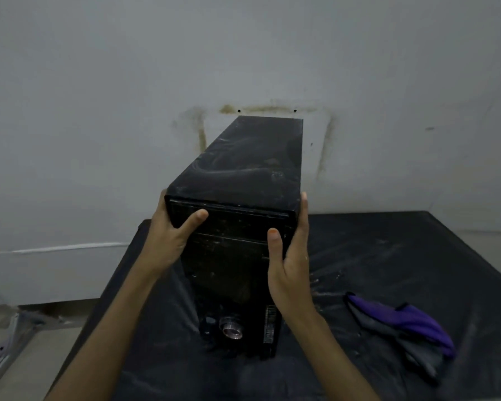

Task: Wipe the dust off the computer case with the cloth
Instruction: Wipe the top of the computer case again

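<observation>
A black computer case stands upright on a black-covered table, its front panel toward me and its top streaked with dust. My left hand grips the upper left corner of the front, thumb across the panel. My right hand clasps the upper right edge, thumb on the front. A purple and grey cloth lies crumpled on the table to the right of the case, touched by neither hand.
A stained grey wall rises directly behind the case. The table's left edge drops to a light floor with a metal frame at lower left. Dust smears mark the table cover around the case.
</observation>
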